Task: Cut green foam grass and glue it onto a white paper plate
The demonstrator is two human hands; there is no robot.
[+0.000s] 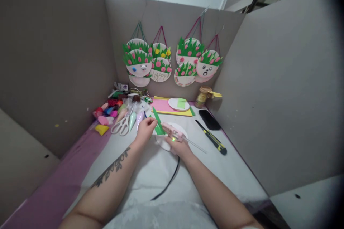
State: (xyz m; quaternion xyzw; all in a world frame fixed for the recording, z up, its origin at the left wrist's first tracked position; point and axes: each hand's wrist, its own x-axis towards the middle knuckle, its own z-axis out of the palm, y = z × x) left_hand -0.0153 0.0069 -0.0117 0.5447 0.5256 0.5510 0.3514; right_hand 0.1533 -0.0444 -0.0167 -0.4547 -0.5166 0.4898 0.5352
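Glue gun meets green paper, mid-table!

Here we are at the table (pixel 215 171), and the right hand (pixel 180 146) has its fingers wrapped around the pink glue gun (pixel 173 132), a small light glowing on it. Its nozzle points left, right beside the green paper (pixel 159 129), which lies over the plate (pixel 161 144), centred between the table's left and right edges. A clear stick (pixel 196 145) juts from the gun's back, and the cord (pixel 172 179) curls towards the near edge.

Over to the left hand (pixel 147 127): fingertips together, right at the green paper, though whether they pinch any of it we cannot tell.

Out by the right edge we have the knife (pixel 213 140) and the phone (pixel 209 120), with the jar (pixel 201 99) in the far right corner. Coloured sheets (pixel 159 105) line the far edge, a second plate (pixel 172 105) on top, and scissors (pixel 121 126) lie towards the left edge.
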